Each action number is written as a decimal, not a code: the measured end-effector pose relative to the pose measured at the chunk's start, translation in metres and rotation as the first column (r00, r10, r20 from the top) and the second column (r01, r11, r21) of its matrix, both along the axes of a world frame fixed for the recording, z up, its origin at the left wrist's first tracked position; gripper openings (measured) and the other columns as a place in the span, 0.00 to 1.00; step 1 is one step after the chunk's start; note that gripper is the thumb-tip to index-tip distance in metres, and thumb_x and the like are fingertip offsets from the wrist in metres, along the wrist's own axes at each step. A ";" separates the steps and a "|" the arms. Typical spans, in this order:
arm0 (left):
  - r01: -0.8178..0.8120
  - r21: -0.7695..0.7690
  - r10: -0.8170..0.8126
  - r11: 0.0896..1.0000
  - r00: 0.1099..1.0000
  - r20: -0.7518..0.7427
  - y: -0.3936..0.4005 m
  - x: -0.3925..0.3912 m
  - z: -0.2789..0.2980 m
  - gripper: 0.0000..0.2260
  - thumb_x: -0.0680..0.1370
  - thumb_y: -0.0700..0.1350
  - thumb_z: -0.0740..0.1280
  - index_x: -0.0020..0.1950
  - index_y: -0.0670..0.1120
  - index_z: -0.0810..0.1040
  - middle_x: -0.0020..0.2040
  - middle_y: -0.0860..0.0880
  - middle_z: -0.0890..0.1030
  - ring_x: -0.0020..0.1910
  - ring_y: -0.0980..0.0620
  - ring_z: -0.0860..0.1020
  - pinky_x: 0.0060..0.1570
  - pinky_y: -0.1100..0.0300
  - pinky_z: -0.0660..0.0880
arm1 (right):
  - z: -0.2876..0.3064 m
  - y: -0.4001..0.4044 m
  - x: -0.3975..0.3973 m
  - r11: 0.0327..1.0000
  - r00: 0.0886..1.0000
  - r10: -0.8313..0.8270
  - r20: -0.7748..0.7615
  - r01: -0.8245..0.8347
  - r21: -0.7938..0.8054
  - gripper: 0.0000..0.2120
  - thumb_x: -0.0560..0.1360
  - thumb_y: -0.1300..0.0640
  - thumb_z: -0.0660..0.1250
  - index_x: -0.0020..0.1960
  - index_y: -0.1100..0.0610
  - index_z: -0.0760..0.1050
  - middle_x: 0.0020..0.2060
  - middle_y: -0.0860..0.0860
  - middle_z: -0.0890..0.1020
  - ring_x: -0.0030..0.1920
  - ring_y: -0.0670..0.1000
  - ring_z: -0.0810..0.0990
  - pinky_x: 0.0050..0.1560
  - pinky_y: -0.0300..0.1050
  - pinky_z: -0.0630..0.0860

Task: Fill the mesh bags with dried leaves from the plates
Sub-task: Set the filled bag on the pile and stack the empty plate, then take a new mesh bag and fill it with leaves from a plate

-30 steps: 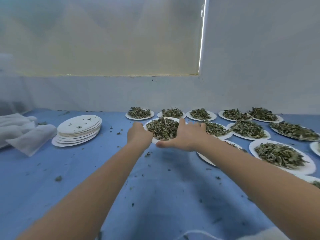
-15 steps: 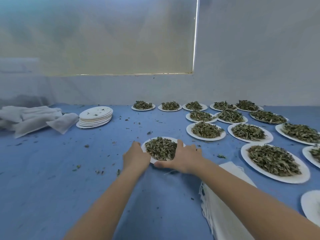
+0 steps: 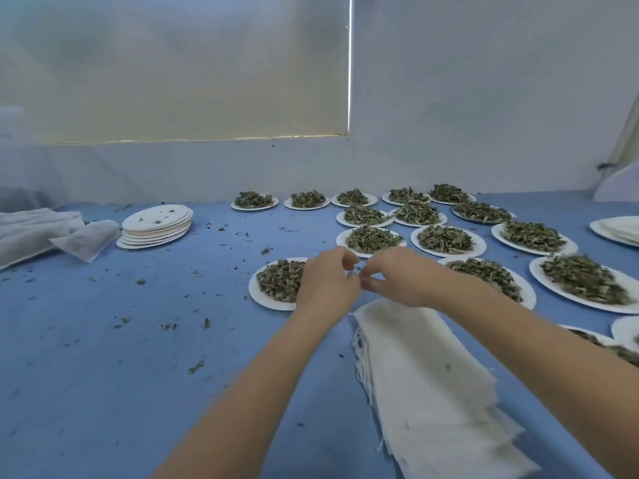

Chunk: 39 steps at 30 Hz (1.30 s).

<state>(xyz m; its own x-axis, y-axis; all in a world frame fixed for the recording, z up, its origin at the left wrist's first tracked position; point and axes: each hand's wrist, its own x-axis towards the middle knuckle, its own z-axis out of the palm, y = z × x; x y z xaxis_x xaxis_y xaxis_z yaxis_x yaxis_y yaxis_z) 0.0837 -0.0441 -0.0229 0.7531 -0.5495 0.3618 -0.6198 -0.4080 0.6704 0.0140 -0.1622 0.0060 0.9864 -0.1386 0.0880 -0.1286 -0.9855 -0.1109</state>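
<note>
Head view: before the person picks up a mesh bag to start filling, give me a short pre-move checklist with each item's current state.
1. Plate of dried leaves set within reach beside the bags: ok.
2. Stack of empty mesh bags lying flat under the right forearm: ok.
3. Left hand free of the plate: ok.
4. Right hand empty: cannot tell; the fingertips of both hands meet.
5. A bag already opened: not ok.
</note>
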 end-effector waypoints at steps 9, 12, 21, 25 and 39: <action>0.131 0.489 -0.100 0.862 0.991 -0.089 -0.024 -0.023 0.001 0.13 0.79 0.43 0.56 0.61 0.43 0.73 0.60 0.44 0.76 0.54 0.49 0.72 0.55 0.56 0.70 | -0.015 -0.029 -0.038 0.998 0.987 0.014 -0.161 -0.004 0.059 0.16 0.78 0.48 0.62 0.63 0.51 0.74 0.56 0.52 0.77 0.58 0.50 0.72 0.59 0.48 0.71; 0.136 0.421 -0.096 0.897 0.989 -0.115 -0.020 -0.026 -0.001 0.10 0.77 0.48 0.60 0.55 0.47 0.77 0.54 0.48 0.78 0.55 0.49 0.74 0.52 0.57 0.71 | -0.013 -0.033 -0.038 0.992 0.999 0.011 -0.044 -0.005 0.123 0.12 0.72 0.50 0.71 0.54 0.52 0.77 0.53 0.48 0.77 0.55 0.47 0.72 0.57 0.43 0.71; 0.122 -0.209 -0.182 0.970 0.936 -0.300 -0.005 -0.027 0.016 0.04 0.74 0.49 0.68 0.43 0.49 0.80 0.43 0.48 0.82 0.44 0.48 0.80 0.46 0.52 0.77 | 0.010 -0.037 -0.042 0.908 0.947 -0.072 0.312 -0.068 0.414 0.09 0.70 0.50 0.73 0.38 0.43 0.74 0.28 0.38 0.79 0.30 0.35 0.75 0.32 0.26 0.67; 0.032 -0.368 -0.195 0.929 0.889 -0.415 0.003 -0.023 0.029 0.09 0.76 0.52 0.66 0.43 0.48 0.81 0.43 0.48 0.83 0.44 0.48 0.81 0.47 0.52 0.77 | 0.023 -0.029 -0.035 0.877 0.918 -0.070 0.391 -0.130 0.463 0.05 0.73 0.50 0.71 0.41 0.45 0.74 0.30 0.41 0.81 0.32 0.39 0.76 0.33 0.29 0.67; -0.125 -0.346 0.114 0.930 0.992 -0.051 0.040 0.027 0.041 0.08 0.77 0.51 0.63 0.42 0.54 0.80 0.37 0.58 0.80 0.39 0.60 0.75 0.37 0.68 0.68 | 0.039 0.025 0.030 0.920 0.904 0.005 0.427 -0.171 0.354 0.12 0.71 0.44 0.70 0.39 0.53 0.78 0.35 0.45 0.80 0.38 0.43 0.77 0.36 0.32 0.69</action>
